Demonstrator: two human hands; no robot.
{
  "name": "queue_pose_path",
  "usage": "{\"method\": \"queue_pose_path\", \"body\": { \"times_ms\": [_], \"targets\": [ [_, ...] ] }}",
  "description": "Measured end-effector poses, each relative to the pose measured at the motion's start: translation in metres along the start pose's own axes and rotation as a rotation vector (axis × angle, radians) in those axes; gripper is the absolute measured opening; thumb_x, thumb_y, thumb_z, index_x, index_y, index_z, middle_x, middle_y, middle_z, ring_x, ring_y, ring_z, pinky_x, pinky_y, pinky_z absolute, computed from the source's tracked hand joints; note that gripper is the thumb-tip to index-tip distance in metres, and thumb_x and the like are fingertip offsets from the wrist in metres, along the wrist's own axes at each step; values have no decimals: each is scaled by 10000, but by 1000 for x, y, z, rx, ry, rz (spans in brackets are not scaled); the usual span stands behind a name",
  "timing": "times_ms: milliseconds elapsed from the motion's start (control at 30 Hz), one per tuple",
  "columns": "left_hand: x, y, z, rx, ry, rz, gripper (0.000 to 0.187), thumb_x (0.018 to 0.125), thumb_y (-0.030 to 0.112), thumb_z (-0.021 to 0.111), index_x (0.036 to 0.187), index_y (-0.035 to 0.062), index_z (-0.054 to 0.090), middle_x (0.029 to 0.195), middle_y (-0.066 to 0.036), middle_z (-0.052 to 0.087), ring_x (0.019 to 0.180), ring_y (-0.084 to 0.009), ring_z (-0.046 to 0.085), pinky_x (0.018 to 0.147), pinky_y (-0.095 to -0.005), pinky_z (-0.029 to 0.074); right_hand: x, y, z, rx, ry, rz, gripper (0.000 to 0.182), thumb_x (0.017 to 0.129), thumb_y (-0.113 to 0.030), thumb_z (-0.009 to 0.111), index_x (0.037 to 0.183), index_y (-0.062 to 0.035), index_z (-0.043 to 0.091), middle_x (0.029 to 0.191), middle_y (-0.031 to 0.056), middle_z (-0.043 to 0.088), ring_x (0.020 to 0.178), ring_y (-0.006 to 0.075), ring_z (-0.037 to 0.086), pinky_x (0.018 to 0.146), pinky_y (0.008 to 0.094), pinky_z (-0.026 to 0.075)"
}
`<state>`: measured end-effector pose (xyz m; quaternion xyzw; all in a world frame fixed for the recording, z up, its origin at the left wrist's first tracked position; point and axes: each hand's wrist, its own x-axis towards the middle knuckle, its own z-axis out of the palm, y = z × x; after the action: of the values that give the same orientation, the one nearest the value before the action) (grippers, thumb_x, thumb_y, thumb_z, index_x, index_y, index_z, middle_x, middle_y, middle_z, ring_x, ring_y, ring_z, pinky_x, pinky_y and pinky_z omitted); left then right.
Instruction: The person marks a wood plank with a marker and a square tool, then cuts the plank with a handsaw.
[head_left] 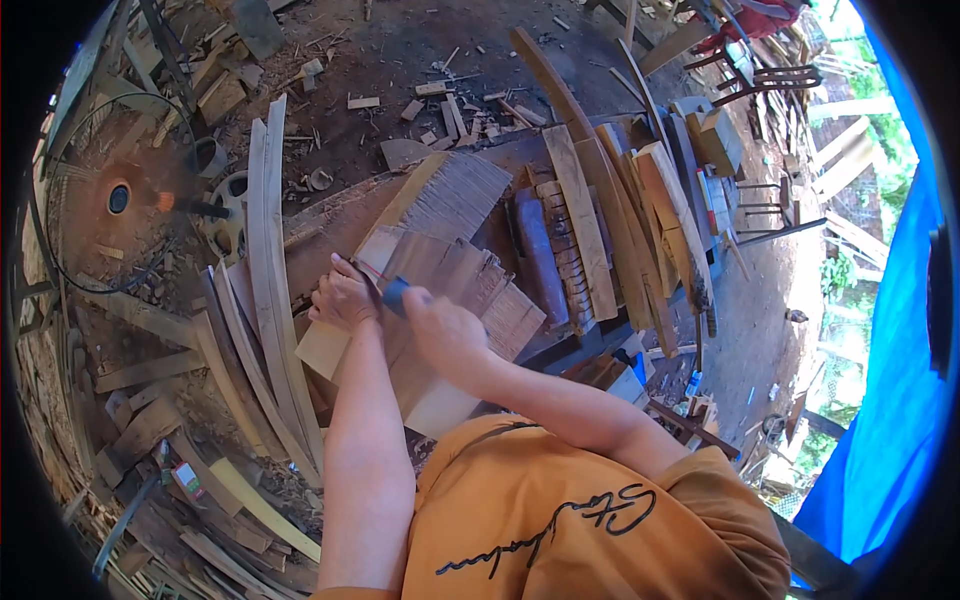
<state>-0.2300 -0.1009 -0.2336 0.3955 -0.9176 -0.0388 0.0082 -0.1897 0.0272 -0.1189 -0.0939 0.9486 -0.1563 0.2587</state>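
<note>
My right hand point(446, 329) is closed around a tool with a blue handle point(396, 294); its kind is not clear. A thin reddish line point(370, 270) runs from near the blue end toward my left hand point(345, 296). That hand lies with bent fingers on the left part of the wooden boards, beside a narrow dark piece partly hidden by it. What its fingers grip, if anything, cannot be made out. Beneath both hands are pale and brown boards point(440, 265), with ragged ends at the right. Another grey, rough-grained board point(455, 195) lies just beyond them.
Long curved planks point(272, 250) stand at my left. Stacked beams point(625, 220) and a purplish block point(540, 255) lie to the right. Wood offcuts point(455, 115) litter the ground ahead. A blue tarp point(880, 400) hangs at far right; a wheel point(228, 210) sits left.
</note>
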Motion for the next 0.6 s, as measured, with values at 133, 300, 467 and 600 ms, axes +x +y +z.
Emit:
{"method": "queue_pose_path", "body": {
  "times_ms": [133,300,467,600],
  "targets": [
    [-1,-2,5,-12,11,9,545,991,441,340,773,127,728,880,-78,695,885,-306,618,794,-489,376,13,-6,5,19,-35,45,265,891,-95,515,1126,8,451,881,230,650,782,364,695,631,403,572],
    [0,0,0,-41,-12,-12,553,994,425,324,781,110,726,882,-94,693,879,-312,617,807,-488,363,31,-8,15,56,80,-43,265,891,-81,505,1134,6,442,871,226,647,784,379,691,652,420,570],
    [0,-3,4,-22,20,7,555,989,441,333,764,115,721,853,-94,688,864,-317,618,773,-490,369,2,0,2,1,-29,3,271,886,-78,517,1134,1,441,869,214,650,778,350,695,644,411,570],
    [2,0,1,-34,-34,-12,553,989,432,337,759,103,718,854,-100,685,859,-322,616,774,-487,364,44,-17,17,-20,29,-9,273,879,-74,521,1131,-6,439,864,210,651,787,342,697,633,407,570]
  ]
}}
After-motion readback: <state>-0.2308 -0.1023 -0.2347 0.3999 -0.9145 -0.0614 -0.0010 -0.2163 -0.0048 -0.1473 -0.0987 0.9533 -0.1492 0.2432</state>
